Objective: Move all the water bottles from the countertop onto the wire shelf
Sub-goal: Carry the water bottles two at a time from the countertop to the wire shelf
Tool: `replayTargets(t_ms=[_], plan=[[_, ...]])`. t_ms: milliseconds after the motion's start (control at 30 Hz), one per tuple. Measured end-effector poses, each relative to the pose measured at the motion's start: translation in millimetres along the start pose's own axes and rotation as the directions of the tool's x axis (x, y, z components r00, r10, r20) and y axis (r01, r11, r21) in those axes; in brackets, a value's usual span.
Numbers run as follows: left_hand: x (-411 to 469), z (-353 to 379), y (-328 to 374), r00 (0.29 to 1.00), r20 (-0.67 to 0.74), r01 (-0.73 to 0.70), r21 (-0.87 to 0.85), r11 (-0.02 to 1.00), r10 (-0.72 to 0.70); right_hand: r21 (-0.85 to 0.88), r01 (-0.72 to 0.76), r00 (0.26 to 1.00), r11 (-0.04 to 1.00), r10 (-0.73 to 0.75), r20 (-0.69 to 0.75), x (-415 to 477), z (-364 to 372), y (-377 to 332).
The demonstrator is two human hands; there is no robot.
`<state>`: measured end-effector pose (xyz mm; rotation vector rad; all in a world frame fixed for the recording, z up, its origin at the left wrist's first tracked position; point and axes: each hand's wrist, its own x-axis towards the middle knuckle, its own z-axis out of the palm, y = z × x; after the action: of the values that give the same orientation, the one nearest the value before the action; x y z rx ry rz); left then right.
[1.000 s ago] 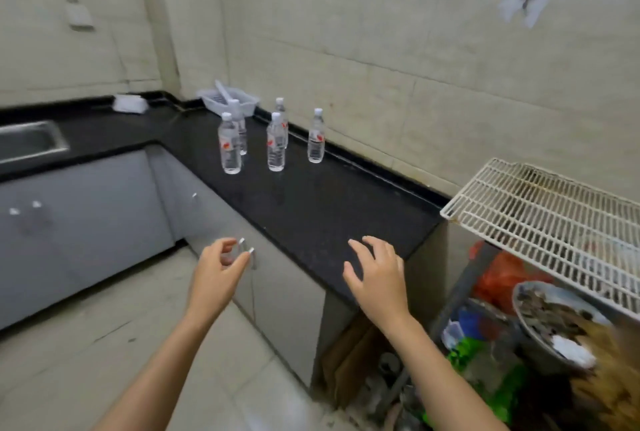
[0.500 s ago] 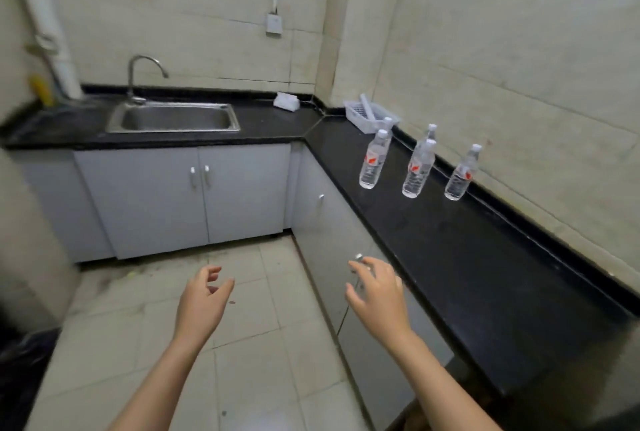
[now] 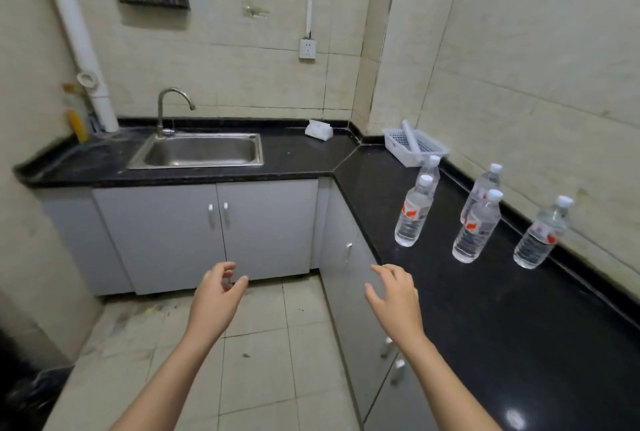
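Observation:
Several clear water bottles with white caps and red-and-white labels stand upright on the black countertop [image 3: 485, 309] at the right. The nearest-left bottle [image 3: 414, 212] has another bottle [image 3: 430, 170] right behind it. A middle bottle [image 3: 476, 228] partly hides a further bottle [image 3: 485, 184]. The rightmost bottle [image 3: 540, 234] stands near the wall. My left hand [image 3: 216, 299] hangs over the floor, fingers loosely curled and empty. My right hand [image 3: 394, 295] hovers at the counter's front edge, fingers relaxed, holding nothing, short of the bottles. The wire shelf is out of view.
A white plastic basket [image 3: 414, 146] with a white tube sits in the counter's corner. A steel sink [image 3: 197, 151] with a faucet and a tissue pack [image 3: 318, 129] lie along the back counter. Grey cabinet doors [image 3: 221, 233] line the tiled floor.
The view has swung left, away from the wire shelf, and drawn closer to the bottles. Both hands stay raised and empty, the right one now at the counter's edge.

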<state>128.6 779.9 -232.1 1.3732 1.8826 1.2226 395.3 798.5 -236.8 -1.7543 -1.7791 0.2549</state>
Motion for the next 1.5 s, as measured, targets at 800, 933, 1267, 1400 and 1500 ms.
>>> replayTargets(t_ms=[800, 933, 1267, 1400, 1500], plan=[[344, 122, -59, 0.962, 0.241, 0.112, 0.077, 0.991, -0.128, 0.246, -0.603, 0.739, 0.759, 0.647, -0.186, 237, 113, 62], [396, 158, -48, 0.934, 0.339, 0.075, 0.122, 0.99, -0.112, 0.278, -0.709, 0.601, 0.648, 0.762, -0.242, 241, 120, 75], [418, 318, 25, 0.76, 0.65, -0.064, 0.045, 0.997, 0.02, 0.376, -0.708, 0.419, 0.598, 0.784, -0.459, 289, 106, 117], [428, 376, 73, 0.668, 0.735, -0.152, -0.017, 0.988, 0.116, 0.454, -0.667, 0.359, 0.591, 0.788, -0.499, 314, 101, 134], [436, 416, 102, 0.619, 0.764, -0.189, -0.08, 0.979, 0.181, 0.556, -0.613, 0.323, 0.561, 0.82, -0.472, 327, 105, 138]])
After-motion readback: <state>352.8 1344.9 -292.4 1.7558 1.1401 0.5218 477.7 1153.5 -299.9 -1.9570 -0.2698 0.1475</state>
